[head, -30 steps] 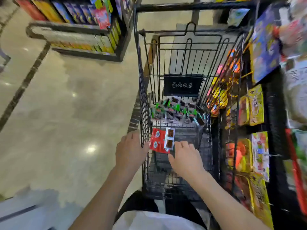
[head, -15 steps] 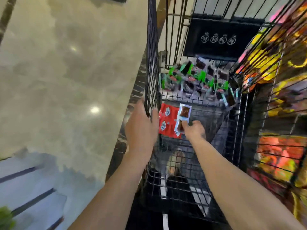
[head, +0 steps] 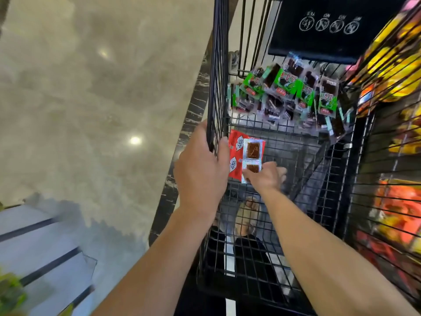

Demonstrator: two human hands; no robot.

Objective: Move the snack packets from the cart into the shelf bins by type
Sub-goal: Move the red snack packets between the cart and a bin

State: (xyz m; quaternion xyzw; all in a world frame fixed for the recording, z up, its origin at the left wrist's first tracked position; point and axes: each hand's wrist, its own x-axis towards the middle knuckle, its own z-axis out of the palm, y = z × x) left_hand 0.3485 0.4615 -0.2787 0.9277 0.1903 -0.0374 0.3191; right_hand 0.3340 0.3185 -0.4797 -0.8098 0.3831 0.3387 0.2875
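Observation:
A black wire cart fills the middle of the view. My left hand grips the top of its left wall. Inside, against that wall, lie red snack packets with a clear-fronted packet of brown squares on top. My right hand reaches down into the cart, its fingers pinching the lower edge of the clear packet. A pile of several green-and-clear packets lies at the far end of the cart floor.
Shelf racks with yellow and orange snack bags stand close along the cart's right side. A black sign panel hangs on the cart's far wall. Polished beige floor spreads to the left. My feet show through the cart mesh.
The view has tipped down and closer into the cart. My right hand has gone from resting on the rim down to the clear packet and taken hold of its edge. The left hand stays on the wall.

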